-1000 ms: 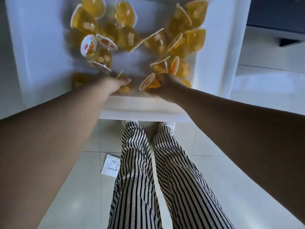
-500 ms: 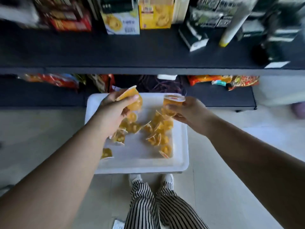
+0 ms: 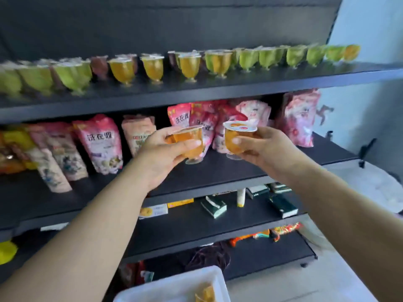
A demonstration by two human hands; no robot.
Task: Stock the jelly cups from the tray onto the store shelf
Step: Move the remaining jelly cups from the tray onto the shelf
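My left hand (image 3: 162, 156) grips an orange jelly cup (image 3: 189, 140) upright in front of the middle shelf. My right hand (image 3: 265, 149) holds a second orange jelly cup (image 3: 234, 138) with a white printed lid, just to the right of the first. Both cups hang in the air below the top shelf (image 3: 196, 92), where a long row of green, orange and purple jelly cups (image 3: 152, 67) stands. The white tray (image 3: 174, 286) shows at the bottom edge with a few orange cups (image 3: 207, 294) in it.
Pink snack bags (image 3: 102, 142) line the middle shelf behind my hands. Boxes and a tube (image 3: 241, 197) lie on the shelf below. Lower down there are more packets (image 3: 281, 231). A pale wall and floor are at the right.
Both hands lifted a cup each out of the tray and rose to middle-shelf height. My view swung up from the tray to the shelves.
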